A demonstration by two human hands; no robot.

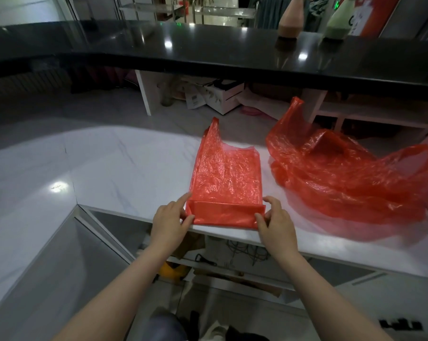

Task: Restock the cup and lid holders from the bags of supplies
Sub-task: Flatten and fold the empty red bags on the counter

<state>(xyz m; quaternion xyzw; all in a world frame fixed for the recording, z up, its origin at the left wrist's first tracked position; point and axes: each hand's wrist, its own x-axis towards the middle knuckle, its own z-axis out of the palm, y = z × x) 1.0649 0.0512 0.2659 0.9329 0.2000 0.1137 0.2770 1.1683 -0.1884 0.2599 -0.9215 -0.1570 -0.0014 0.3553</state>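
Note:
A flattened red plastic bag [226, 171] lies on the white marble counter [114, 173], its handles pointing away from me. Its near end is folded over into a narrow band at the counter's front edge. My left hand [170, 222] pinches the left end of that fold between thumb and fingers. My right hand [275, 222] pinches the right end the same way. A second red plastic bag [343, 175] lies crumpled and loose to the right on the same counter. No cups, lids or holders are in view.
A raised black bar top [208, 50] runs across the back, with a pink bottle-shaped object [291, 18] and a green one [337, 20] on it. White shelving with boxes [222, 97] sits beneath it. Open shelves with cables show below the counter's front edge.

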